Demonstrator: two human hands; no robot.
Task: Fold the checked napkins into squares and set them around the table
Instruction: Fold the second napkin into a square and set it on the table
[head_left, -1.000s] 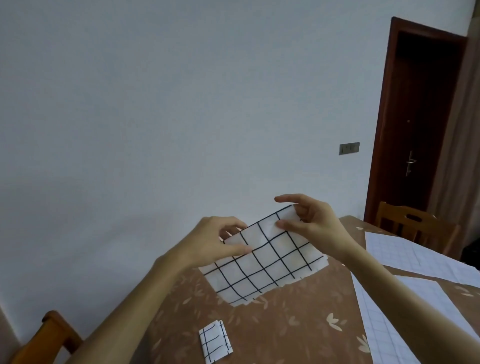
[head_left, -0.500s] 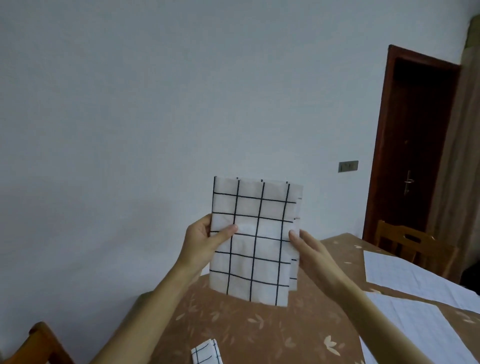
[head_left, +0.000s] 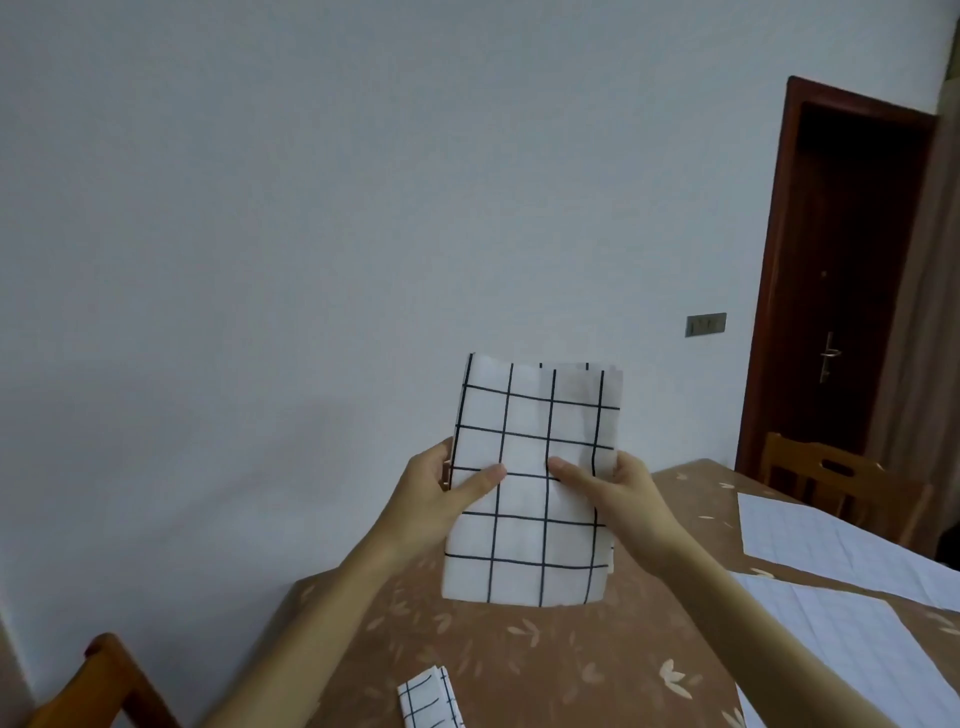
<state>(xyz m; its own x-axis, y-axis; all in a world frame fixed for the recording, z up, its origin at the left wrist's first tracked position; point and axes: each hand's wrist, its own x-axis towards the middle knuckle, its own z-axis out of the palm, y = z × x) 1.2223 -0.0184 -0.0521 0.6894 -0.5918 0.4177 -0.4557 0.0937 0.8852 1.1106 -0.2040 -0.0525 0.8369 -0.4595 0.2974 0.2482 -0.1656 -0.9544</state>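
I hold a white napkin with black checks (head_left: 532, 415) upright in the air above the brown leaf-patterned table (head_left: 519, 654); it is folded into a tall rectangle. My left hand (head_left: 441, 493) grips its left edge with the thumb across the front. At the right edge, my right hand (head_left: 608, 488) pinches it the same way, thumb on the front. A second checked napkin (head_left: 428, 701), folded small, lies on the table near the bottom edge of the view.
Two large white gridded sheets (head_left: 852, 551) lie on the right part of the table. A wooden chair (head_left: 831, 483) stands at the far right by a dark door (head_left: 852, 270). Another chair back (head_left: 104, 680) shows at the bottom left. A plain wall stands behind.
The napkin was lifted off the table and turned upright. My right hand has since closed on its right edge, and both thumbs now press on its front.
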